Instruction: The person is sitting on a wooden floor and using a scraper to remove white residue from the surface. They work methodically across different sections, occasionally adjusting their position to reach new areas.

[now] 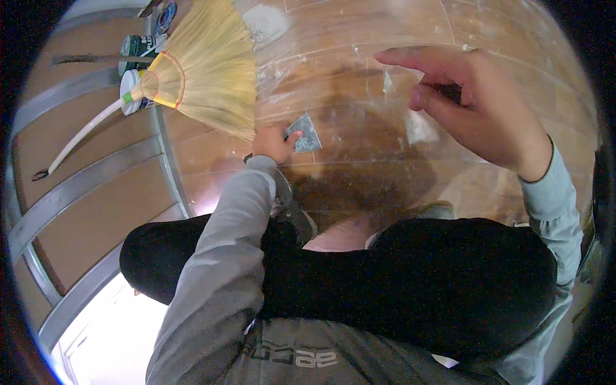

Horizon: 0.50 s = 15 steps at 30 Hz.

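Observation:
Low over the wooden floor (359,122), my left hand (273,142) is closed on a putty knife (307,135). Its flat grey blade, smeared with pale residue, points to the right, and my thumb lies against it; the handle is hidden in my palm. My right hand (478,106) is raised at the right with nothing in it. Its index finger reaches out to the left and the thumb stands apart below. A straw broom (212,64) lies just beyond my left hand, its yellow bristles fanned toward the floor's middle.
A grey metal frame (93,157) with curved bars runs along the left. Near the broom's white handle (83,138) stand a dark green tub (131,51) and a white lid (130,90). White dusty patches (266,25) mark the floor. My bent knees and shoes are close below.

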Tool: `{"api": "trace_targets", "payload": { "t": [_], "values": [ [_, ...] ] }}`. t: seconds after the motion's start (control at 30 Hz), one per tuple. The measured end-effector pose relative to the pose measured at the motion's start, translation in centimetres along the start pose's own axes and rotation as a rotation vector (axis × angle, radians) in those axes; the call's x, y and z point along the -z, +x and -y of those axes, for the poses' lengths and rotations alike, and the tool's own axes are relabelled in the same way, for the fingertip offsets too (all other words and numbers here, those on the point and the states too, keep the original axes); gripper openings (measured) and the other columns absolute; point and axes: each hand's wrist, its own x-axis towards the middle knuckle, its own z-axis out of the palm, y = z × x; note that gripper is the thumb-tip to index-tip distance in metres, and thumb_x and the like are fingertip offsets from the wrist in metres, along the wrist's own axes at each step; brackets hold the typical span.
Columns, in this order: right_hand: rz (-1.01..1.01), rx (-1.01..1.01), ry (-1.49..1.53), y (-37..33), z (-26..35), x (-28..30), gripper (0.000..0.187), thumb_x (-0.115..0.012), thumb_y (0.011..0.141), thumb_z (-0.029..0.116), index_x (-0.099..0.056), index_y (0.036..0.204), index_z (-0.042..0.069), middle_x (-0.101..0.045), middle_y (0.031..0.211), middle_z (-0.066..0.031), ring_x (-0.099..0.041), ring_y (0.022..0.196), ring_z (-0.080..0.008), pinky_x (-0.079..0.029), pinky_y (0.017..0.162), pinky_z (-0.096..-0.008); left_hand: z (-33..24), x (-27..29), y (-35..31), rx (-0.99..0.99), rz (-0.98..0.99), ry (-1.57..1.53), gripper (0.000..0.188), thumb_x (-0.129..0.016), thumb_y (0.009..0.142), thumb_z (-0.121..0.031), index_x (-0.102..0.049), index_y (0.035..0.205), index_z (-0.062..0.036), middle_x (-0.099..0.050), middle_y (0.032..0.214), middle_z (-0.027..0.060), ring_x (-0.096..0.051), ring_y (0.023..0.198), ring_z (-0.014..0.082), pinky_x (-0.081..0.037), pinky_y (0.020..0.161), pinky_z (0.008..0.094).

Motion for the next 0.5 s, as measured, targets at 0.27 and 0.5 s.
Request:
{"api": "trace_targets", "payload": {
  "t": [0.27, 0.5],
  "values": [
    [0.039, 0.036, -0.031, 1.1, 0.7, 0.1, 0.047, -0.061, 0.088, -0.003, -0.064, 0.133, 0.009, -0.058, 0.074, -0.0053, -0.048, 0.067, -0.0086, -0.045, 0.063, -0.0263, -5.6, 0.5, 1.1, 0.107, -0.028, -0.012, 0.053, -0.065, 0.087, -0.058, -0.074, 0.099, -0.0068, -0.071, 0.093, 0.0223, -0.068, 0.089, 0.0418, -0.053, 0.078, 0.0506],
    [-0.014, 0.052, 0.016, 0.5, 0.0, 0.2, 0.048, -0.061, 0.089, -0.001, -0.062, 0.136, 0.011, -0.058, 0.072, -0.0022, -0.045, 0.065, -0.0085, -0.041, 0.06, -0.0259, -11.0, 0.8, 3.2, -0.04, 0.007, 0.014, 0.049, -0.065, 0.09, -0.053, -0.07, 0.105, -0.0065, -0.072, 0.095, 0.018, -0.068, 0.092, 0.04, -0.053, 0.078, 0.0491]
  ]
}}
